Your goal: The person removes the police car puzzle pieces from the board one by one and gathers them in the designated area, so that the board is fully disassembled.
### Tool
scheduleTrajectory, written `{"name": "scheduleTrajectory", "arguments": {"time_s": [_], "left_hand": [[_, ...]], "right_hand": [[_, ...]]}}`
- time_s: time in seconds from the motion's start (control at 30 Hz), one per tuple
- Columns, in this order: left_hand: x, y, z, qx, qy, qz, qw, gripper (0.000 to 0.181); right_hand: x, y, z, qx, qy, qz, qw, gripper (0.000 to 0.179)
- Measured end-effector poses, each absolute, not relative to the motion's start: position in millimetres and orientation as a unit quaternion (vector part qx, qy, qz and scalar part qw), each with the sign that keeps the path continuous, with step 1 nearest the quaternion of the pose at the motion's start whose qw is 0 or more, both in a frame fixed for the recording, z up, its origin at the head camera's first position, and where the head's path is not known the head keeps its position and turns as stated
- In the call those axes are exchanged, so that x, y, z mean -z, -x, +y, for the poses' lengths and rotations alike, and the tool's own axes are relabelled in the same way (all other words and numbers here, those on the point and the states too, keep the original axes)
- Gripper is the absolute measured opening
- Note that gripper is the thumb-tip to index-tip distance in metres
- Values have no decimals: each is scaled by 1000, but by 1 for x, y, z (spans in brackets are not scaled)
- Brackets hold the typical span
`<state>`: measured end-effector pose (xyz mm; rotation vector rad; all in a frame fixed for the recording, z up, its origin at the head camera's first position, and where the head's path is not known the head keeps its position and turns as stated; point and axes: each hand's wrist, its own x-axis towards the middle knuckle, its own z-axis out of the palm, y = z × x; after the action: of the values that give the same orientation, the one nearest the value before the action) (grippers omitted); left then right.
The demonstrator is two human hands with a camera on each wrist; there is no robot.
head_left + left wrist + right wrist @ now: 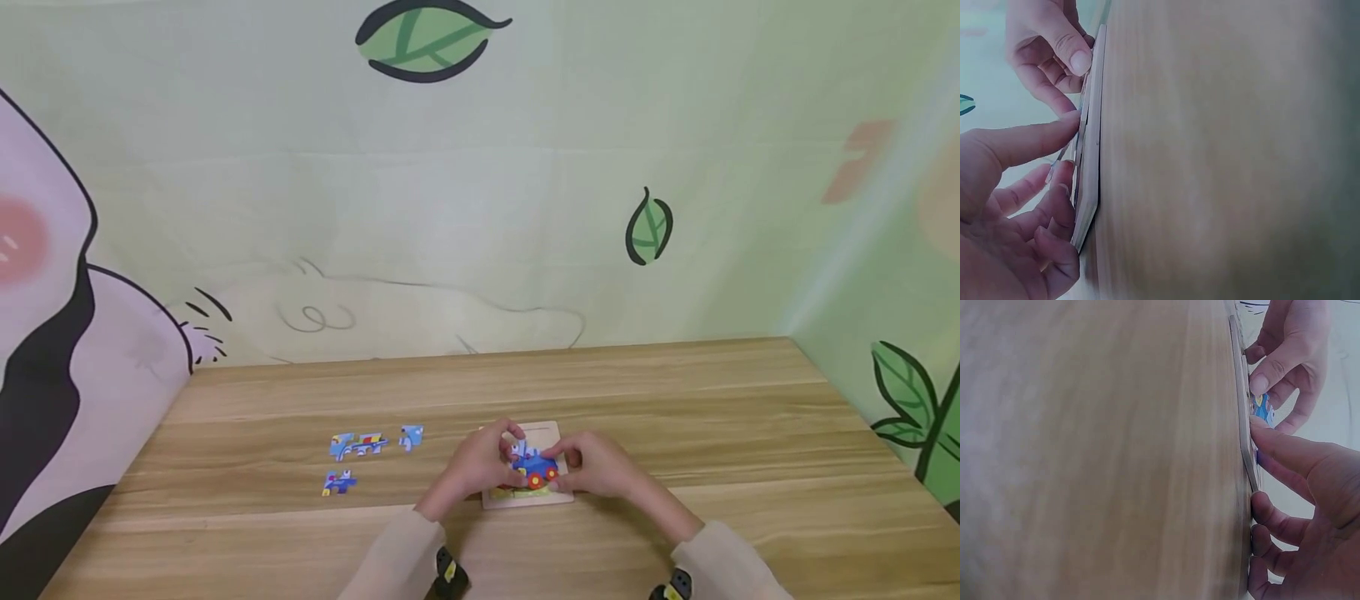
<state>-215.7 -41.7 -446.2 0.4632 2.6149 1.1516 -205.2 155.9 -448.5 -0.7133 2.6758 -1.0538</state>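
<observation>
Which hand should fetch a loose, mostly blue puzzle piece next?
Likely the left hand: the loose pieces lie on its side of the pale rectangular board; the right hand is farther.

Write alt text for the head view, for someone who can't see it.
A person's left hand and right hand hold blue vehicle puzzle pieces at a pale board on a wooden table. Other puzzle pieces lie to the left, and a wall with green leaves rises behind.

My left hand (1007, 240) held a thin piece (1062, 154) between thumb and fingertips, over a flat board (1092, 150); beyond that thumb curled my right hand (1044, 34), and wood-grain tabletop (1210, 150) stretched beside my fingers.
</observation>
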Motion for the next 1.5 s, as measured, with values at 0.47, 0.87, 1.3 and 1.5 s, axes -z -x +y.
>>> {"name": "scheduleTrajectory", "arguments": {"time_s": [0.47, 0.87, 1.3, 1.5], "left_hand": [[447, 216, -50, -427, -157, 883, 112, 48], [447, 191, -136, -460, -180, 865, 87, 54], [442, 180, -217, -442, -135, 885, 48, 52], [443, 182, -227, -411, -124, 902, 47, 53]], "right_hand": [[450, 205, 154, 343, 230, 907, 89, 31], [452, 204, 152, 339, 211, 913, 85, 33], [450, 204, 154, 340, 210, 913, 86, 33], [451, 205, 153, 335, 213, 914, 84, 33]]}}
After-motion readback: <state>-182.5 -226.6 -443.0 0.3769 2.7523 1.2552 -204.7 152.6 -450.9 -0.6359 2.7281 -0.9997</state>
